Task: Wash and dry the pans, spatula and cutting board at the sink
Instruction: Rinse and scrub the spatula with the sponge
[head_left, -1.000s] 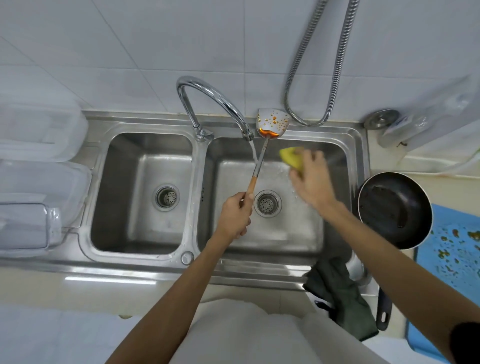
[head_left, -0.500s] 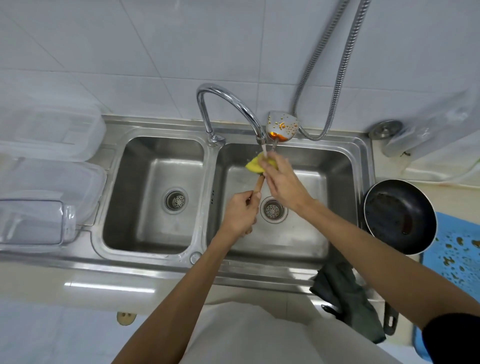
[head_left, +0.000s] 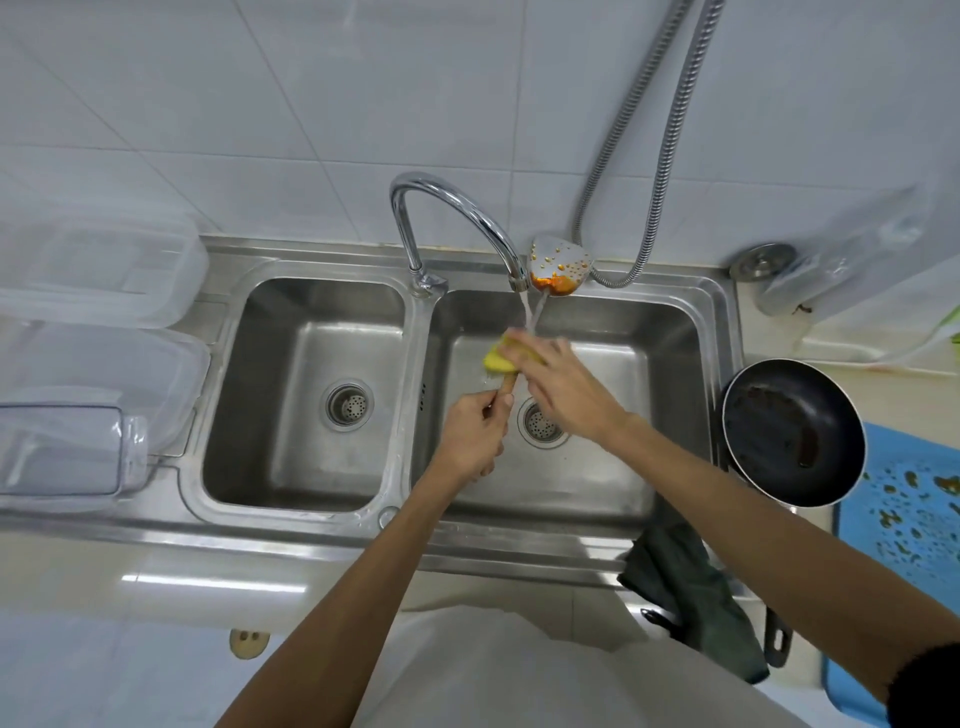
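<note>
A metal spatula (head_left: 560, 265) with orange sauce on its blade stands upright over the right basin, blade leaning at the back rim. My left hand (head_left: 475, 434) grips its wooden handle low down. My right hand (head_left: 563, 387) holds a yellow sponge (head_left: 500, 358) wrapped against the spatula's shaft, just above my left hand. Water runs from the curved tap (head_left: 457, 218) onto the sponge. A dirty black pan (head_left: 792, 431) sits on the counter right of the sink. The blue cutting board (head_left: 909, 514) with food bits lies at the right edge.
The double steel sink (head_left: 415, 540) has an empty left basin (head_left: 306, 395). Clear plastic containers (head_left: 88, 332) stack on the left counter. A dark green cloth (head_left: 691, 587) hangs over the sink's front right corner. A metal shower hose (head_left: 660, 156) hangs on the wall.
My right hand brought the sponge from the right of the spatula onto its shaft, then slid it slightly down toward my left hand. The camera view shifted a little.
</note>
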